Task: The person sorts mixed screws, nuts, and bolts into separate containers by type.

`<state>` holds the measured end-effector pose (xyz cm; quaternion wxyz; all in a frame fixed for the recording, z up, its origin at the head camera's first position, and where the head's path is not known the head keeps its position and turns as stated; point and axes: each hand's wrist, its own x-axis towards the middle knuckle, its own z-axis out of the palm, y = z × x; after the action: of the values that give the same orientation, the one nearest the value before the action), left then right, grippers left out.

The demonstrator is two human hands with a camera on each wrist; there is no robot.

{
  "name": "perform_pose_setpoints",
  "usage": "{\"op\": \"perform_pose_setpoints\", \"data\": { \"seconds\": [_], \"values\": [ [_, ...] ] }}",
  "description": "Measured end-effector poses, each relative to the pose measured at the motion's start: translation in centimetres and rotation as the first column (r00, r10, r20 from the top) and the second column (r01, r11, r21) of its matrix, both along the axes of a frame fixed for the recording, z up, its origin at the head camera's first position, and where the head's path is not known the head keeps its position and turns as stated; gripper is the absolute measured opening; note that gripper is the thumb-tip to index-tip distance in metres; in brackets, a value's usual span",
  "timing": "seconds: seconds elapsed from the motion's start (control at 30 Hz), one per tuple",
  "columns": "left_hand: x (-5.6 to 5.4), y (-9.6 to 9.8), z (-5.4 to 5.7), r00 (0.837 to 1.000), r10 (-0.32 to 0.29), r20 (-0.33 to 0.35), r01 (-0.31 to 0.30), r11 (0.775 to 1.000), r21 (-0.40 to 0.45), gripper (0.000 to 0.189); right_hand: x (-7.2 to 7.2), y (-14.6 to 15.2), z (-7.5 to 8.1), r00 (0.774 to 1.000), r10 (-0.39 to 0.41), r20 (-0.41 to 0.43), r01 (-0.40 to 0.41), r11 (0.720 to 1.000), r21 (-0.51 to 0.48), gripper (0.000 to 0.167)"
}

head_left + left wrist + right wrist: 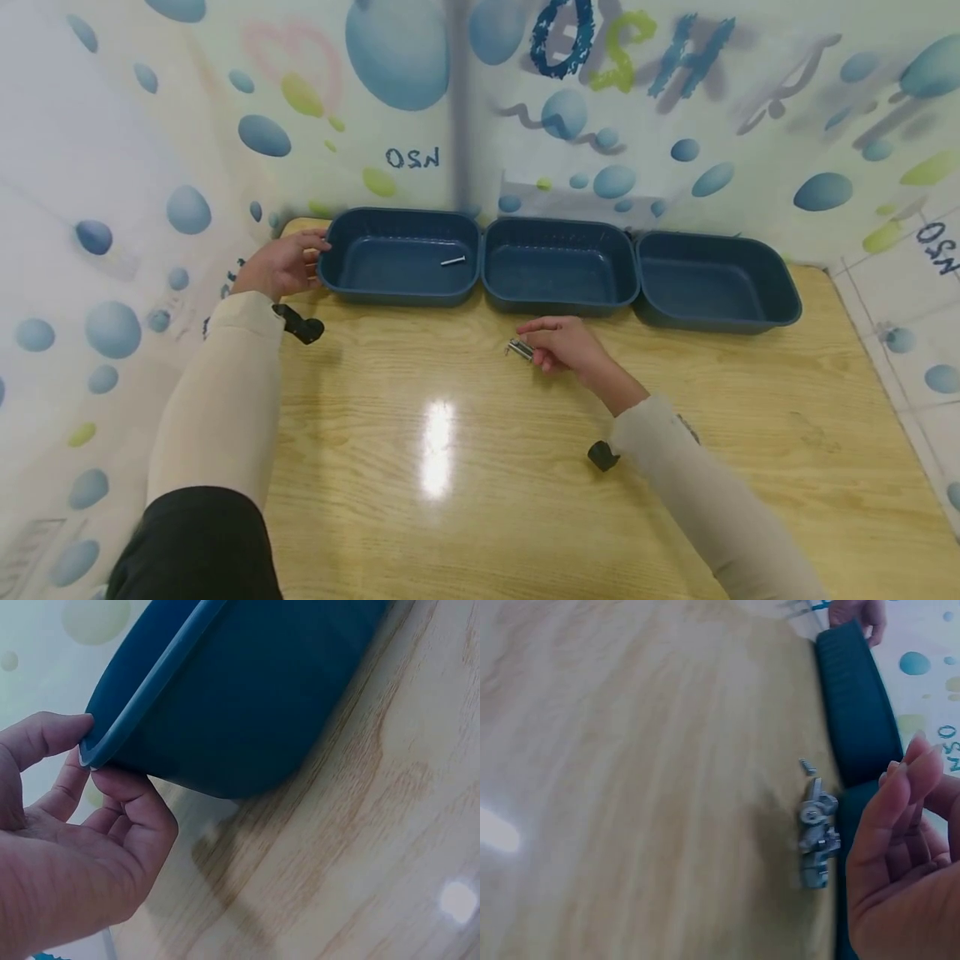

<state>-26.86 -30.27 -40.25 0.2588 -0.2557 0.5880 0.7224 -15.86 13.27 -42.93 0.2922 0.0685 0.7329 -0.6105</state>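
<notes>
My left hand (288,265) pinches the rim at the left end of a dark blue plastic bin (225,712), with the thumb and bent fingers on either side of the lip. Inside that bin (397,297) lies a silver screw (453,261). My right hand (562,346) hovers over the table in front of the middle bin (558,304), its fingers loosely bent and the tips near each other; nothing shows between them. Close by is a small cluster of silver metal fasteners (817,836), partly covered by the fingers in the head view. One small piece (807,766) lies just apart from it.
A third blue bin (720,321) stands at the right end of the row, against the back wall (480,125) covered with a blue-dotted sheet. The wooden table (375,417) is glossy and reflects a light. Black camera mounts (303,327) stick out from both sleeves.
</notes>
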Motion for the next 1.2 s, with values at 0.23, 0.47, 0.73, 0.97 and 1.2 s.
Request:
{"op": "perform_pose_setpoints", "data": {
  "seconds": [0.23, 0.47, 0.73, 0.97, 1.2],
  "values": [
    [0.0, 0.0, -0.1, 1.0, -0.009, -0.008, 0.009, 1.0, 0.004, 0.032, 0.9, -0.1, -1.5, 0.998, 0.029, -0.06, -0.022, 0.994, 0.11, 0.026],
    [0.3, -0.1, -0.1, 1.0, 0.001, -0.013, 0.0, 1.0, 0.008, 0.035, 1.5, -0.6, -2.3, 0.983, 0.076, -0.165, -0.037, 0.974, 0.223, 0.025],
    [0.2, 0.1, -0.1, 1.0, 0.001, -0.014, -0.001, 1.0, -0.001, 0.032, 2.2, -1.0, -2.7, 0.966, 0.103, -0.237, -0.016, 0.939, 0.343, 0.02],
    [0.2, 0.2, -0.1, 1.0, 0.006, -0.009, -0.006, 1.0, 0.01, 0.032, 2.4, -1.2, -2.9, 0.958, 0.107, -0.266, 0.003, 0.923, 0.384, 0.017],
    [0.0, 0.1, -0.2, 1.0, 0.003, -0.007, -0.003, 1.0, 0.01, 0.032, 2.4, -1.2, -2.6, 0.963, 0.104, -0.25, 0.002, 0.921, 0.39, 0.016]
  ]
}}
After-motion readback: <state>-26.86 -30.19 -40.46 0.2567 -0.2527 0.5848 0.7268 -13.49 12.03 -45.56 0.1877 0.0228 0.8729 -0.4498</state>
